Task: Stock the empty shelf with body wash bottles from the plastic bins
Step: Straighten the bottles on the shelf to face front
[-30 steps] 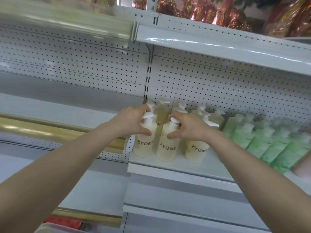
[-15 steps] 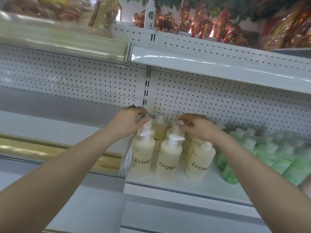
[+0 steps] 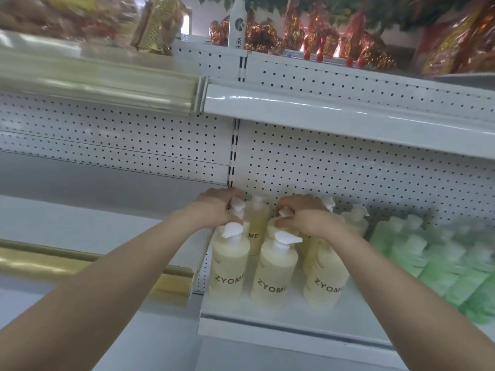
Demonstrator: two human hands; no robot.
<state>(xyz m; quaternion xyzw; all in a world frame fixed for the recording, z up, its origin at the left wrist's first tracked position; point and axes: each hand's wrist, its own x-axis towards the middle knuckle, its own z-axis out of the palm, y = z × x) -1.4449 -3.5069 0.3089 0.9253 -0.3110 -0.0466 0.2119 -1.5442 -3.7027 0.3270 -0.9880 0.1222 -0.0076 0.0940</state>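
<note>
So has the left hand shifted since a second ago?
Yes. The left hand has moved back from the front pale yellow pump bottle to the one behind, nearer the white perforated back panel.

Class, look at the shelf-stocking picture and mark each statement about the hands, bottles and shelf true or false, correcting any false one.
1. Both hands reach past the front row to pump tops behind it. True: the left hand and right hand sit on second-row pumps.
2. The front row of yellow ZYOME bottles lies on its side. False: they stand upright on the shelf.
3. The green bottles stand to the right of the yellow ones. True.
4. The back panel is solid glass. False: it is white perforated board.
5. The shelf above holds more body wash. False: shiny red and gold wrapped goods sit up there.
</note>
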